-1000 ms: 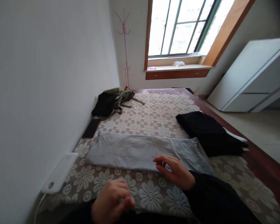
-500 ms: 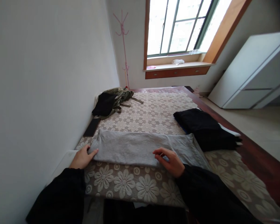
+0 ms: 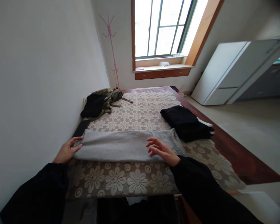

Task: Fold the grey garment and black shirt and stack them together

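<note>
Covering the bed (image 3: 135, 182), a floral spread beneath a bright window (image 3: 161, 29)

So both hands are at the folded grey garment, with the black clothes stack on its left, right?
No. The head view shows the black clothes stack right of the folded grey garment, not left. The left hand and right hand are at it.

Prob. home bedroom: bed w/ floral cover (image 3: 140, 116), window (image 3: 158, 28), folded clothes (image 3: 185, 123).
</note>
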The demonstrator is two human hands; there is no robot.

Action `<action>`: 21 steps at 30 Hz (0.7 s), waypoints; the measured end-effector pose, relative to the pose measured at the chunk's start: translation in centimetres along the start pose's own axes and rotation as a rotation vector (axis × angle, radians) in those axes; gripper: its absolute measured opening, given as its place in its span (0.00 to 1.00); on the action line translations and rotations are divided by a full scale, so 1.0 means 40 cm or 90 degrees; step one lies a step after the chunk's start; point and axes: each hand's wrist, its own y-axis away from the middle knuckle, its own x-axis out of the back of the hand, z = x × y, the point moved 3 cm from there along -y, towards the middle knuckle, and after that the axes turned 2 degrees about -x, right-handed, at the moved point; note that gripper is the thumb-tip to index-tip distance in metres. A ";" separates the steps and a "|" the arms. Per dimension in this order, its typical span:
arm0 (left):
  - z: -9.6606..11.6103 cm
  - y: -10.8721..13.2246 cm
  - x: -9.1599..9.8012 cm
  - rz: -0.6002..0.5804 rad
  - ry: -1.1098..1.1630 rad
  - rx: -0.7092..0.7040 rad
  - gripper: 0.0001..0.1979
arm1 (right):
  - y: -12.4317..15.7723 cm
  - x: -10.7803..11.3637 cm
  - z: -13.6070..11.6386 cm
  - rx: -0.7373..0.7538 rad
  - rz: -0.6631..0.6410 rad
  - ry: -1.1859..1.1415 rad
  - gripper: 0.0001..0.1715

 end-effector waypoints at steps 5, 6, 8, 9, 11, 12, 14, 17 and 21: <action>0.055 -0.002 0.146 0.140 -0.071 0.016 0.27 | 0.028 0.035 0.011 -0.160 -0.040 -0.257 0.30; 0.095 0.005 0.162 0.153 -0.093 0.003 0.25 | 0.026 0.039 0.012 -0.178 -0.038 -0.284 0.29; 0.204 0.026 0.165 0.158 -0.102 -0.058 0.24 | 0.016 0.040 0.010 -0.202 -0.043 -0.314 0.28; 0.268 0.040 0.150 0.148 -0.081 -0.095 0.25 | 0.008 0.039 0.005 -0.207 -0.049 -0.324 0.28; 0.400 0.067 0.086 0.100 -0.005 -0.180 0.24 | -0.008 0.034 -0.014 -0.210 -0.064 -0.346 0.31; 0.465 0.081 0.039 0.057 0.043 -0.246 0.23 | -0.016 0.032 -0.026 -0.209 -0.069 -0.362 0.33; 0.573 0.110 -0.074 -0.065 0.111 -0.367 0.21 | -0.027 0.030 -0.054 -0.199 -0.078 -0.391 0.38; 0.657 0.156 -0.244 -0.256 0.157 -0.500 0.23 | -0.036 0.039 -0.079 -0.169 -0.074 -0.370 0.43; 0.622 0.182 -0.375 -0.420 0.133 -0.521 0.26 | -0.038 0.072 -0.046 -0.117 -0.008 -0.089 0.40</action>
